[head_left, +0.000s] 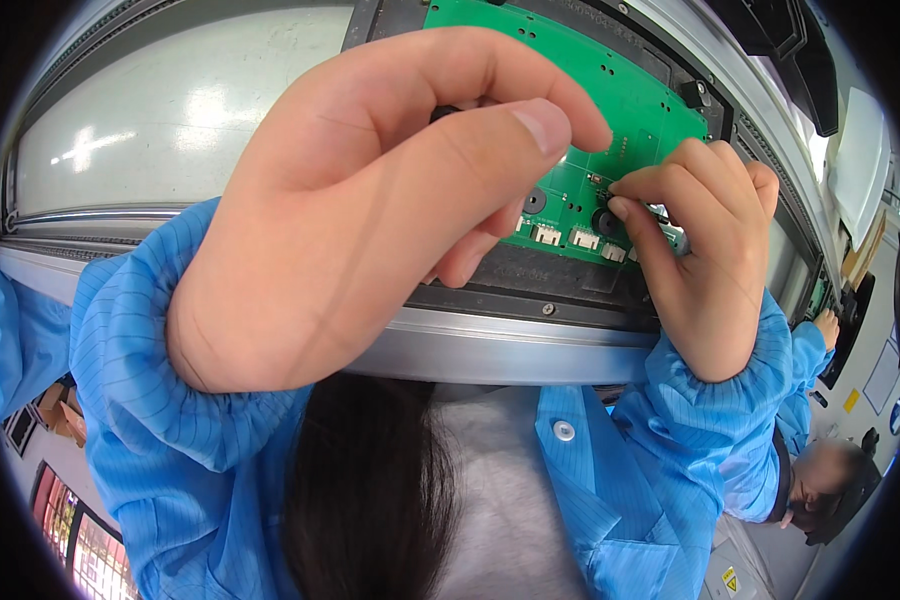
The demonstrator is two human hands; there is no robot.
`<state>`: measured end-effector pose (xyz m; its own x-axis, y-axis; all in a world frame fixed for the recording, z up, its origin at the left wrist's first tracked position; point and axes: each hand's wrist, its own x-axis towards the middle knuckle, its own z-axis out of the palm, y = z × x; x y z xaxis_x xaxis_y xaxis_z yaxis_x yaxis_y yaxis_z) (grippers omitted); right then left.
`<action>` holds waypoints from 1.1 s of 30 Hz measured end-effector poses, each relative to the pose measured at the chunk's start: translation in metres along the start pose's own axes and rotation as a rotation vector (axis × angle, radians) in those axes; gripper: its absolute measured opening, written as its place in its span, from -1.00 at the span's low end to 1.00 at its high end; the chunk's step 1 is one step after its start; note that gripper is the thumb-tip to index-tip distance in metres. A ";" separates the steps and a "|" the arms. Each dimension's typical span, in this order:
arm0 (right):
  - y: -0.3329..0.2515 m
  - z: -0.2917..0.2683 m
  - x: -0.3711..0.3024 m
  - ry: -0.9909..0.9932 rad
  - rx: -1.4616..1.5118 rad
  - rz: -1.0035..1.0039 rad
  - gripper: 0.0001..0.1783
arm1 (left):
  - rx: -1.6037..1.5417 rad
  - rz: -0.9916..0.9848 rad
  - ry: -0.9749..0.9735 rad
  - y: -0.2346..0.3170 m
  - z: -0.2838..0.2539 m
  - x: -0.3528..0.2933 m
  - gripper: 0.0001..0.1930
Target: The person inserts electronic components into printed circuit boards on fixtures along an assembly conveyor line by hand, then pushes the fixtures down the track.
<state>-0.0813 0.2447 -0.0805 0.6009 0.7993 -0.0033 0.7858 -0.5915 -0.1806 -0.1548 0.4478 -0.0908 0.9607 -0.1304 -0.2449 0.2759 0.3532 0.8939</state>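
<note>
A green circuit board [660, 130] lies in a dark frame in front of me. Above its left part, and close to the camera, my left hand [370, 190] is loosely curled. A bit of something dark shows between its thumb and fingers; whether it is held I cannot make out. My right hand [705, 230] pinches thumb and forefinger together at the board's near right part. A tiny dark piece at those fingertips is too small to name. Just beside them sits a black round component [605, 222]; another round component [534, 200] is further left. White connectors [584, 238] line the near edge.
A metal rail [510, 350] runs between me and the dark frame [560, 285]. To the left is a pale shiny surface [170, 120] edged by rails. At the far right another person in a blue sleeve [808, 345] has a hand [827, 326] near a dark edge.
</note>
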 end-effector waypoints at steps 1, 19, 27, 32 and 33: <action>0.000 0.000 0.000 0.000 0.004 -0.003 -0.87 | -0.006 0.002 -0.001 0.000 0.000 0.000 -0.65; 0.004 -0.006 0.010 -0.051 -0.034 -0.121 -0.84 | -0.130 -0.154 0.020 0.000 0.001 0.001 -0.57; 0.004 -0.008 0.010 -0.066 -0.045 -0.108 -0.84 | -0.150 -0.122 0.018 -0.001 0.002 0.001 -0.58; 0.008 -0.012 0.008 -0.105 -0.034 -0.034 -0.85 | -0.132 -0.132 -0.057 0.000 -0.005 0.003 -0.54; 0.009 -0.013 0.008 -0.117 -0.029 -0.011 -0.85 | -0.123 -0.137 -0.082 0.000 -0.005 0.004 -0.52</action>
<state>-0.0679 0.2444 -0.0697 0.5727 0.8114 -0.1166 0.7969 -0.5845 -0.1531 -0.1507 0.4524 -0.0934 0.9096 -0.2587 -0.3251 0.4103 0.4372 0.8003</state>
